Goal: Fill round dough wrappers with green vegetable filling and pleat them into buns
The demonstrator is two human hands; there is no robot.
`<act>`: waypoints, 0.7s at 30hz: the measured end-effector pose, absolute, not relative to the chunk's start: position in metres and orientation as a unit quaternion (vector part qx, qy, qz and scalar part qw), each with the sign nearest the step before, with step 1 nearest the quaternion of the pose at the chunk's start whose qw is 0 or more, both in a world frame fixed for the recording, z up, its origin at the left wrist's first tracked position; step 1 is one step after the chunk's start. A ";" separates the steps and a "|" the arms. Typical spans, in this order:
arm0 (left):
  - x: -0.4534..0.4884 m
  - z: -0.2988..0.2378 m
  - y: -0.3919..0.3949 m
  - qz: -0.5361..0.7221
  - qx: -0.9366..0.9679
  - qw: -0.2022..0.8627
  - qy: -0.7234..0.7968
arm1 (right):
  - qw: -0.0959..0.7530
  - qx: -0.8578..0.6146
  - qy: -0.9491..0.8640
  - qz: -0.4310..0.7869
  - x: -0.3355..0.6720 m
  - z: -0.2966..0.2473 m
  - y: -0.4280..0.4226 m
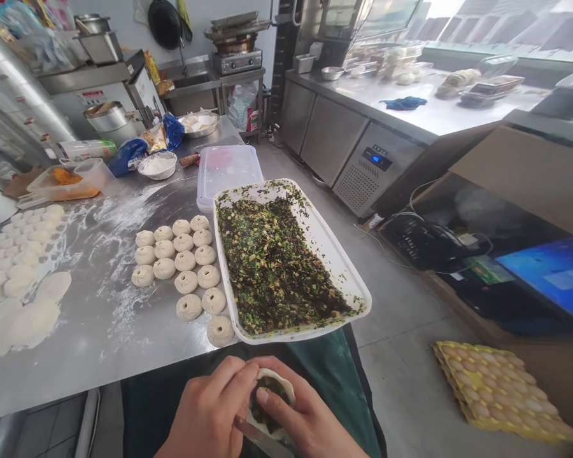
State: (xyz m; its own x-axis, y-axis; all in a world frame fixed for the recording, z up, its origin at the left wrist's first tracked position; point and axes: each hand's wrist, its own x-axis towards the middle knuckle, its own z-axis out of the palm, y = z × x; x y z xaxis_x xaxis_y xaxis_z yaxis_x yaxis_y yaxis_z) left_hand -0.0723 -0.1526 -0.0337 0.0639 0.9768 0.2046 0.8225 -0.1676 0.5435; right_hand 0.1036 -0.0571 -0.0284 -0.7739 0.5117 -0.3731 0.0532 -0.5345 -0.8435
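Note:
A round dough wrapper point(286, 380) with dark green filling inside is between my two hands, near my body. My right hand point(310, 413) cups it from the right, with the thumb pressed on the filling. My left hand point(212, 404) is closed on the wrapper's left edge, fingers bent together. A flat metal strip, like a filling spatula point(262, 439), sticks out from under my left fingers toward the lower right; its far end is out of frame. Just beyond my hands stands a white tub point(363, 308) of chopped green filling point(281, 267). Several pleated buns point(185, 261) sit in rows left of it.
Flat dough rounds point(33, 318) and several dough pieces point(23, 245) lie at the left of the floured steel table point(100, 343). A plastic lidded box point(229, 168) stands behind the tub. Egg trays point(501, 388) are on the floor at right, near a cardboard box point(530, 184).

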 end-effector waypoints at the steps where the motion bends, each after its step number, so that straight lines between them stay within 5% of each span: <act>1: -0.071 -0.035 -0.152 0.272 0.714 0.146 0.628 | 0.143 -0.311 -0.461 0.819 0.103 -0.028 -0.059; 21: -0.070 -0.037 -0.156 0.201 0.757 0.114 0.611 | 0.061 -0.322 -0.603 0.727 0.100 -0.032 -0.055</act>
State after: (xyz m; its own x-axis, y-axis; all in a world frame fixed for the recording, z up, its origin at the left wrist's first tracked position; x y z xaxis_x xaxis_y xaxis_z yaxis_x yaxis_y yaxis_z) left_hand -0.0699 -0.1556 -0.0366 0.1729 0.9709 0.1655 0.8796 -0.2278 0.4176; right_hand 0.0995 -0.0553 -0.0324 -0.7854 0.4772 -0.3942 0.2988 -0.2653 -0.9167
